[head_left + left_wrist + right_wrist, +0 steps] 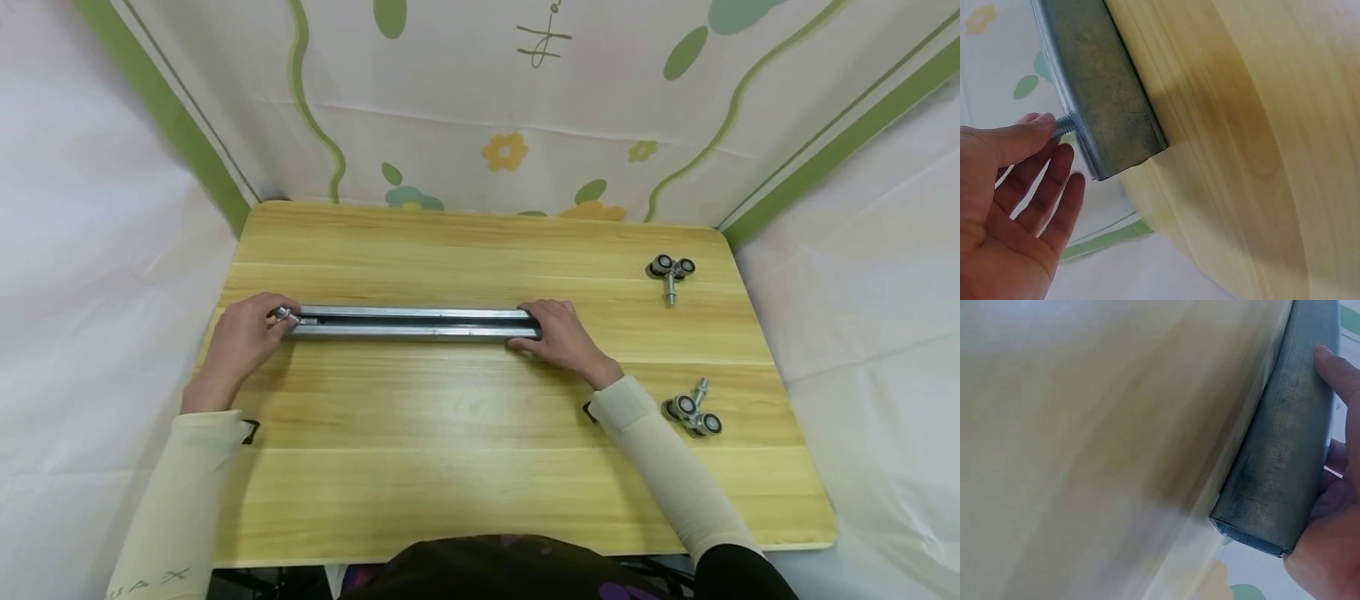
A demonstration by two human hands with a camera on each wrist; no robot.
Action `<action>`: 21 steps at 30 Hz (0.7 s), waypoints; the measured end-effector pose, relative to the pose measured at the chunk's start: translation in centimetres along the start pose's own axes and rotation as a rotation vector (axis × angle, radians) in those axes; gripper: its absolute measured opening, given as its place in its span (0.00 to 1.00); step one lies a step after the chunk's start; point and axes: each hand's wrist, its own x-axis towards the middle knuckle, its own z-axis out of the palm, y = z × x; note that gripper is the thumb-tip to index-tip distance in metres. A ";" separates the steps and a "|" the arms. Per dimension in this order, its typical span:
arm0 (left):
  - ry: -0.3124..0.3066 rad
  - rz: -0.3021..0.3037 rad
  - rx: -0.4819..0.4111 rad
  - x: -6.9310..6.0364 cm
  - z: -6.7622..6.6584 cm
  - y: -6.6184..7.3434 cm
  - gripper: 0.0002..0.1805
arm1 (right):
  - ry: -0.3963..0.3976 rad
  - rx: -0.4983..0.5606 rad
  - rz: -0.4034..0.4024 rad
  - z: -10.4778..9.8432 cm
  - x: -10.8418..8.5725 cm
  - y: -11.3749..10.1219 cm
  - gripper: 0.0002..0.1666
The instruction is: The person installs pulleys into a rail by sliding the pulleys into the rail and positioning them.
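A grey metal slotted rail [420,325] lies crosswise on the table, its open slot facing up. At its left end, my left hand [243,337] pinches a threaded bolt [1064,126] between thumb and forefinger. That bolt sticks out of the slot, and whatever it joins inside the rail is hidden. The other left fingers are spread loosely beside the rail in the left wrist view. My right hand [558,336] grips the rail's right end, with the thumb [1338,372] on the near side wall and the other fingers over the slot and far side.
Two roller trolleys with threaded bolts lie on the right of the wooden table [465,475]: one trolley [671,275] near the far corner, another trolley [693,412] beside the right forearm. A patterned curtain [450,92] hangs behind the table's far edge. White sheets flank both sides.
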 end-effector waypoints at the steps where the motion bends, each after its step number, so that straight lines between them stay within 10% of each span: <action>1: -0.001 0.002 0.001 0.0 0.0 -0.1 0.12 | -0.003 0.000 -0.002 0.0 0.0 0.0 0.41; 9: -0.028 0.002 -0.020 0.0 0.1 -0.2 0.20 | -0.042 -0.002 -0.008 -0.5 0.0 0.1 0.44; 21: -0.204 -0.121 -0.080 0.1 0.2 -1.6 0.58 | -0.099 -0.012 -0.003 -1.6 -0.7 0.2 0.46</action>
